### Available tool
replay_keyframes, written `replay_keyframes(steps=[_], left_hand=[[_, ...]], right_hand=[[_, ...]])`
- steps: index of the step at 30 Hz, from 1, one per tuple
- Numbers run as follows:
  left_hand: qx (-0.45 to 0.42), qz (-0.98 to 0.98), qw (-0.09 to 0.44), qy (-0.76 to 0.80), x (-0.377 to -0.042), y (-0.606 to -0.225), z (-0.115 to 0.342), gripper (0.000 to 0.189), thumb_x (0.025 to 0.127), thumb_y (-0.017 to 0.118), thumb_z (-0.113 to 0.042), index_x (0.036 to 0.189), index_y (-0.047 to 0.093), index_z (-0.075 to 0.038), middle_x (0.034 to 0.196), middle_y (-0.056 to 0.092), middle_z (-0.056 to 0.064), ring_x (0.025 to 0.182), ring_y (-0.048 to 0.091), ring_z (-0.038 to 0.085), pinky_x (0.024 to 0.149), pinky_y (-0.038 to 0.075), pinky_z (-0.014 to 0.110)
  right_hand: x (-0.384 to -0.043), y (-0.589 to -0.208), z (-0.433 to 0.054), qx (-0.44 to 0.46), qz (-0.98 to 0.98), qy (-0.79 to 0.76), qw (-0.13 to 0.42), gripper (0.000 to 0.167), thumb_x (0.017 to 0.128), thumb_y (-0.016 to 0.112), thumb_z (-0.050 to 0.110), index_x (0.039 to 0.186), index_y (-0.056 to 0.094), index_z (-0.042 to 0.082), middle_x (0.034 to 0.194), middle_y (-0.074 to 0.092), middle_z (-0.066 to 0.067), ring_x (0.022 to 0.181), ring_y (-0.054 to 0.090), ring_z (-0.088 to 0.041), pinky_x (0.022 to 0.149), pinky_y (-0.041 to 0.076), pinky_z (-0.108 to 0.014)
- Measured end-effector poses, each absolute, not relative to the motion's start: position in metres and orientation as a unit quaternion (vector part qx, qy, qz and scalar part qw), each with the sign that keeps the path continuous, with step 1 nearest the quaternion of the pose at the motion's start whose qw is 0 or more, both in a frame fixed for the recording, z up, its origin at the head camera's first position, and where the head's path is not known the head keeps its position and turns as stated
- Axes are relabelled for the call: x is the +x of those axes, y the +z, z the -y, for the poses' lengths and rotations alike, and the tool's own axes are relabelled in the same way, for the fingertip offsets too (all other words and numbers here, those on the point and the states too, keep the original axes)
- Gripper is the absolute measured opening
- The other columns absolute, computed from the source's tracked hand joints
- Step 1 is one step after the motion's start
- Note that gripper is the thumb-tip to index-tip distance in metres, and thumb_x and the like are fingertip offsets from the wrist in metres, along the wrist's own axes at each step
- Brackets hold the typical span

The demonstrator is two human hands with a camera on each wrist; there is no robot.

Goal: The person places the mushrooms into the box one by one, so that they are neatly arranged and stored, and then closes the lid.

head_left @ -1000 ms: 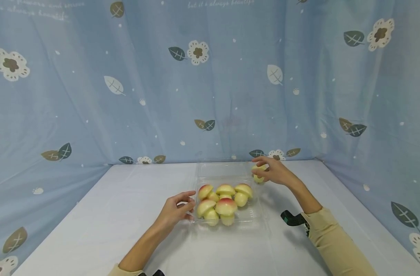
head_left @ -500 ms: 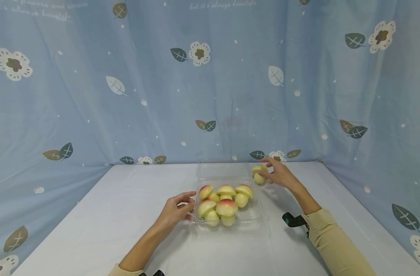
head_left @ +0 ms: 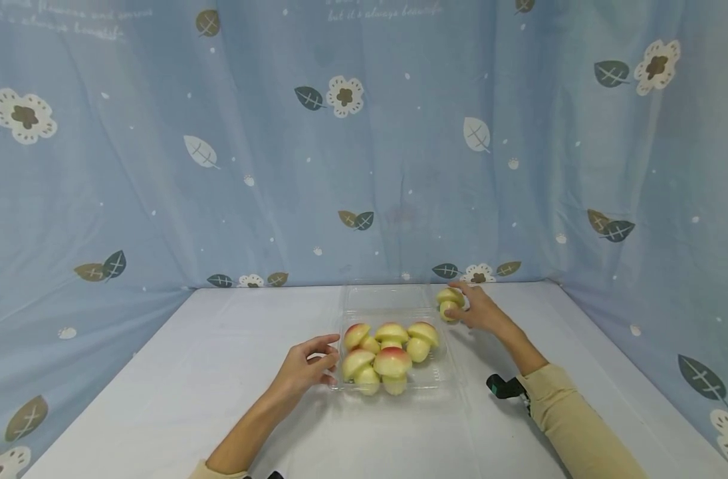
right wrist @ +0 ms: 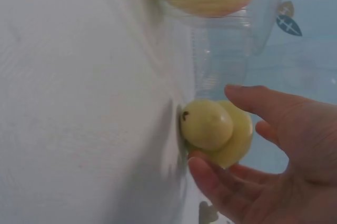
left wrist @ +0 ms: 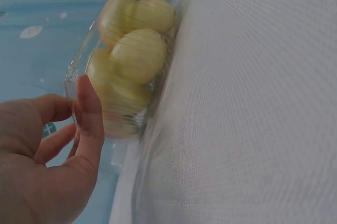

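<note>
A clear plastic container (head_left: 420, 379) stands on the table with its lid folded back. Several yellow toy mushrooms with reddish caps, one of them a front mushroom (head_left: 392, 362), lie inside it. My left hand (head_left: 306, 362) is at the container's left side; in the left wrist view its thumb (left wrist: 90, 111) and index finger pinch the rim. One loose mushroom (head_left: 450, 299) stands upright on the table, right of the lid. My right hand (head_left: 483, 311) reaches around this mushroom from the right. Its thumb and fingers lie on opposite sides, close to it; firm contact cannot be made out.
The transparent lid (head_left: 387, 297) reaches back towards the blue patterned curtain (head_left: 364, 166) behind the table. White cloth covers the table (head_left: 238, 346). A black wrist-worn device (head_left: 504, 387) sits at the right cuff.
My right hand shifted slightly right, away from the loose mushroom, then came lower and closer around it. The mushroom stays in place. The left hand and container have not moved.
</note>
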State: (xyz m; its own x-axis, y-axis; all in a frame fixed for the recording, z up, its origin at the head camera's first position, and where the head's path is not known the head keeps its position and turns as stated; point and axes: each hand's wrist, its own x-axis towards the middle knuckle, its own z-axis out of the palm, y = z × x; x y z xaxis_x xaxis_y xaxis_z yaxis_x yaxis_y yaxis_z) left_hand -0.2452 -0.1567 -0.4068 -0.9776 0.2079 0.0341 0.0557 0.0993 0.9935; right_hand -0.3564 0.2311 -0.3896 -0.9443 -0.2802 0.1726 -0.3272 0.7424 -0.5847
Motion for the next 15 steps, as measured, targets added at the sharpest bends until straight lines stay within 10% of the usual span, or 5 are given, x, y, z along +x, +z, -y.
replay_keyframes(steps=[8, 15], left_hand=[[0.087, -0.739, 0.059, 0.665, -0.2435, -0.4051, 0.156, 0.045, 0.093, 0.065, -0.008, 0.137, 0.055, -0.003, 0.104, 0.055, 0.01, 0.079, 0.059, 0.016, 0.063, 0.06, 0.026], [0.086, -0.739, 0.06, 0.665, -0.2435, -0.4047, 0.1554, 0.045, 0.093, 0.065, -0.008, 0.136, 0.055, -0.003, 0.104, 0.055, 0.01, 0.081, 0.059, 0.019, 0.062, 0.06, 0.026]], right_hand=[[-0.3549, -0.3908, -0.2309, 0.187, 0.94, 0.28, 0.056, 0.068, 0.09, 0.072, 0.025, 0.145, 0.038, 0.003, 0.132, 0.044, -0.035, 0.11, 0.055, -0.046, 0.084, 0.051, -0.056], [-0.3539, -0.3899, -0.2299, 0.175, 0.931, 0.317, 0.036, 0.062, 0.089, 0.073, 0.02, 0.138, 0.039, 0.001, 0.122, 0.054, -0.027, 0.095, 0.059, -0.033, 0.063, 0.052, -0.032]])
